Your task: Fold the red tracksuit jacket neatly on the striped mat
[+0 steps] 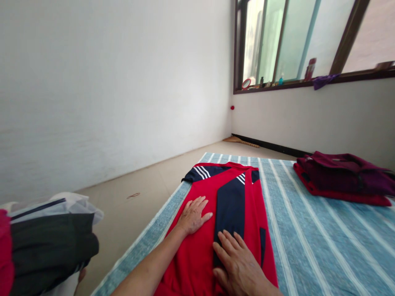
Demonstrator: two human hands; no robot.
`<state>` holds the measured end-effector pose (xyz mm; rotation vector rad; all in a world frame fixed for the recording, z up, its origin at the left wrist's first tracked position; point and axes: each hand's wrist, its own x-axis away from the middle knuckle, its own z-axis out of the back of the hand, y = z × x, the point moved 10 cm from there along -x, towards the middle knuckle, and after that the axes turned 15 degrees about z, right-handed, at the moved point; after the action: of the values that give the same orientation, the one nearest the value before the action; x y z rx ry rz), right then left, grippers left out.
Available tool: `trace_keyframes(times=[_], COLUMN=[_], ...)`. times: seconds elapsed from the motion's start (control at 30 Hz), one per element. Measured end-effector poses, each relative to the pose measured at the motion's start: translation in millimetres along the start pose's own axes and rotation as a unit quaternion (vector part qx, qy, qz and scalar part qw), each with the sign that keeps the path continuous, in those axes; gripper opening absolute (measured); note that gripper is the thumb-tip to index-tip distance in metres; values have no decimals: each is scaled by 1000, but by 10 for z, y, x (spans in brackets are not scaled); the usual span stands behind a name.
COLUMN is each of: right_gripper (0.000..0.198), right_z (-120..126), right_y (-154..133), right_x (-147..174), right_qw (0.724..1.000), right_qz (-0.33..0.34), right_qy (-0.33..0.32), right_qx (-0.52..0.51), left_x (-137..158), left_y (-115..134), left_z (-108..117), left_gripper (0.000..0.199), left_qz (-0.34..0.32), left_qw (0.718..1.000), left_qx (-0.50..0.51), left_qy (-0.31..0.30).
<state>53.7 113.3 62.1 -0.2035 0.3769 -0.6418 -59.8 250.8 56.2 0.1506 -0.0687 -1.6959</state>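
Observation:
A red jacket (197,242) with navy panels and white stripes lies spread on a blue striped sheet (296,230). One navy sleeve (231,201) is folded lengthwise over the body of the jacket. My left hand (194,216) rests flat on the red cloth to the left of that sleeve, fingers stretched out. Lower and to the right, my right hand (236,261) presses flat on the sleeve's lower part, its fingers extended. Neither hand grips anything. The jacket's bottom end runs out of view below.
Folded maroon and red clothes (342,176) are stacked on the sheet at the right. A pile of dark, white and red clothes (49,246) stands at the lower left. A brush-like broom (240,142) lies in the far corner, below a window sill with small bottles (280,81).

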Motion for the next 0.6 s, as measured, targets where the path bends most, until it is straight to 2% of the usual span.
trace_keyframes(times=[0.6], right_gripper=[53], right_z=[21], right_y=[2], right_x=[-21], right_qw=[1000], right_qz=[-1], right_qy=[-7], right_qx=[-2], left_x=[12], left_y=[13], left_z=[7], left_gripper=[60], left_qz=[1], left_qw=[1000], left_qx=[-10], left_qy=[-5])
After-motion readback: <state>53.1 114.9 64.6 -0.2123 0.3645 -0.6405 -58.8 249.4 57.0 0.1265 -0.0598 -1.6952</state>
